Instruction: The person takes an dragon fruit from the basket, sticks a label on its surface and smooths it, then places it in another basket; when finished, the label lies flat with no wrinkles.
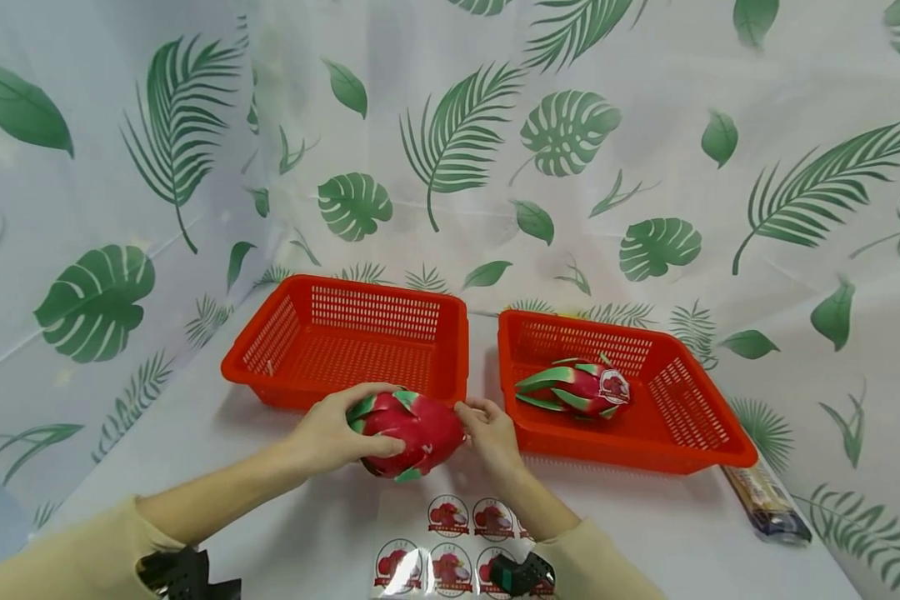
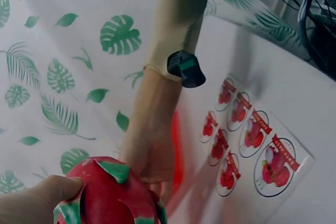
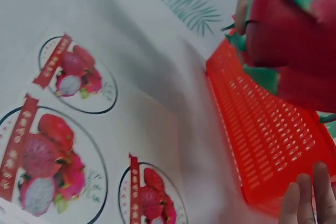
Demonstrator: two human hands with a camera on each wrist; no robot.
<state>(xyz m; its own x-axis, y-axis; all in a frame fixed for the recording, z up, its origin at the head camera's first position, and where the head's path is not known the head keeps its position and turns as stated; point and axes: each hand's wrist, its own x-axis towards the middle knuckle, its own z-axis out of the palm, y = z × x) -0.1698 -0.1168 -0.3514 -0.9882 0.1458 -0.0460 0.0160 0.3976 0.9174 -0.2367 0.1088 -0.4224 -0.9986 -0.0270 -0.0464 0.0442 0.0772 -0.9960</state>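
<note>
A red dragon fruit (image 1: 418,433) with green-tipped scales is held in my left hand (image 1: 345,429), thumb lying along its near side, above the white table. It also fills the upper right of the right wrist view. My right hand (image 1: 491,433) is at the fruit's right end, its fingertips close to the skin. A small pale bit shows by those fingertips; whether they pinch anything is too small to tell. Below the hands lies a sheet of round dragon-fruit stickers (image 1: 450,567), with a bare spot at its upper left.
A red plastic basket (image 1: 345,396) stands behind the left hand. Another red basket (image 1: 630,450) at the right holds a dragon fruit (image 1: 577,387) with a round sticker on it. Beside that basket lies a long, dark-ended package (image 1: 768,500). A leaf-patterned curtain (image 1: 480,208) hangs behind.
</note>
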